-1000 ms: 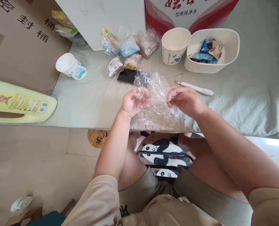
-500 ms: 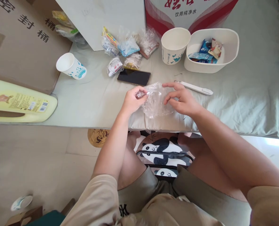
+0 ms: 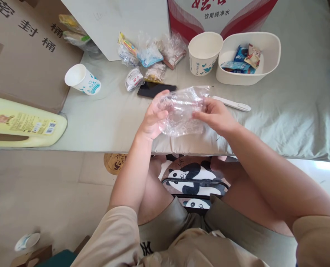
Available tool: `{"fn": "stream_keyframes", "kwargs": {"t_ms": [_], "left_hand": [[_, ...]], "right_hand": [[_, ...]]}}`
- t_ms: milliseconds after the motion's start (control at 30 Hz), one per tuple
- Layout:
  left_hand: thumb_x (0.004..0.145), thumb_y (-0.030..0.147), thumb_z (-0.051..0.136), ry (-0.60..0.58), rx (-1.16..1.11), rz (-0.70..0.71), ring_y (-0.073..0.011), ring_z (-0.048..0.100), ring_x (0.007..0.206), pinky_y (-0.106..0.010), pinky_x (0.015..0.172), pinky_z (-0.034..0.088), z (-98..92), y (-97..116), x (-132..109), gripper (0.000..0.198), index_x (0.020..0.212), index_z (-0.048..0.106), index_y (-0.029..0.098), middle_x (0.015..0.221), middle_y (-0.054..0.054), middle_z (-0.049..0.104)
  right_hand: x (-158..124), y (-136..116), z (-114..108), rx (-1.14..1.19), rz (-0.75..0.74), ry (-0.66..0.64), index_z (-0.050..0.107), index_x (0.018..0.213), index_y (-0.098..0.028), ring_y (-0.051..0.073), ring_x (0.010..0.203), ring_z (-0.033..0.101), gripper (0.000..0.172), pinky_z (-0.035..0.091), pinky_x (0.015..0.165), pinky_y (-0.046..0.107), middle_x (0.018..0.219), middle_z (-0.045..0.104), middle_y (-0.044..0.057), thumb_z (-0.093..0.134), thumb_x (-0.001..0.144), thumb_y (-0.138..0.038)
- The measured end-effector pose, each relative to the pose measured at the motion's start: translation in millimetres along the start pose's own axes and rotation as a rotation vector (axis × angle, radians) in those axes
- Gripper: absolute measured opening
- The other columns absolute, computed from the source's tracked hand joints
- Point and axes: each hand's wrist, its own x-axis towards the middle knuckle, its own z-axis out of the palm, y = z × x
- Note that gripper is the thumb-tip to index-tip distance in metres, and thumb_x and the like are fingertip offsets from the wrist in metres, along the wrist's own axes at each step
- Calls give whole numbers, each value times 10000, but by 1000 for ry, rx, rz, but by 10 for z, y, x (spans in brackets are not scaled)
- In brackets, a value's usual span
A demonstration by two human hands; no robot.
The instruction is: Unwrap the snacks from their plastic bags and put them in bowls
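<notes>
A crinkled clear plastic bag is stretched between my two hands, above the near edge of the cloth-covered surface. On its left side, my left hand holds it with the thumb in front; the other fingers are partly hidden by the film. My right hand pinches the bag's right edge between thumb and curled fingers. Just beyond the bag lies a black phone, partly covered by my left fingers. A white utility knife rests beyond my right hand.
Several small bagged items lie behind the phone. A large paper cup stands beside a white tub with snack packets. A tipped paper cup, a yellow jug and a cardboard box are at left.
The bag has been lifted and spread wider. My right hand has gone from loose fingers beside it to a pinch on its edge; my left hand has opened from its pinch around the left side.
</notes>
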Motion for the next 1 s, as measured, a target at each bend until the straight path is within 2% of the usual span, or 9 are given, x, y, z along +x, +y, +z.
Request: {"fn": "stream_keyframes", "kwargs": {"t_ms": [100,200,333,400,500,633,733,833,1000], "left_hand": [[783,412,779,-117,-71,-149,-226,758,883,-336,736,609,49,-21,31,397,1116,667,226,960,-69,758],[806,401,732,-149,-93,-276,-169,704,640,-285,579,562,84,-30,37,328,1060,672,201,740,-22,711],[830,364,669,-102,-198,-237,-126,558,459,-252,440,457,56,43,15,219,1014,654,245,575,47,592],[850,370,620,-85,-293,-206,-127,547,470,-259,441,464,29,88,5,138,828,621,233,579,31,567],[880,428,573,-73,-330,-154,-122,541,497,-257,450,462,7,95,12,315,660,511,211,607,6,538],[714,261,778,4,-212,-45,-76,508,512,-202,495,433,15,-36,75,277,767,509,225,636,56,503],[675,143,779,194,-106,54,-86,609,655,-211,654,506,4,-150,137,362,911,526,249,759,52,592],[729,132,723,396,21,166,-99,647,762,-227,755,520,-11,-215,161,271,892,535,238,823,27,627],[819,295,726,205,99,165,-152,692,879,-297,837,551,96,-254,95,182,927,599,221,932,-31,687]], "right_hand": [[-1,-61,18,95,33,68,620,817,-226,159,705,621,233,540,698,321,742,637,-8,746,760,-414],[-8,-60,22,118,108,51,641,923,-245,134,568,555,224,491,564,288,656,606,-33,725,784,-400],[-32,-68,-26,192,46,70,654,980,-269,131,523,513,235,458,525,278,612,558,-52,717,796,-402],[-40,-104,-67,250,-1,74,651,852,-255,143,563,542,200,483,550,295,653,582,-22,691,806,-445],[-32,-142,-106,282,41,8,618,732,-230,171,596,573,321,505,571,326,657,588,18,617,853,-528],[15,-57,-81,228,125,40,579,835,-233,136,571,535,267,466,561,287,637,534,-33,774,757,-398],[69,51,-64,261,126,180,536,1015,-269,122,594,530,471,456,604,273,655,494,-85,828,650,-218],[105,87,-81,243,57,314,540,944,-252,127,684,560,305,475,684,294,738,527,-52,758,730,-255],[40,-20,-47,-113,-87,360,515,826,-245,148,723,530,187,479,748,332,746,507,-26,673,845,-343]]}}
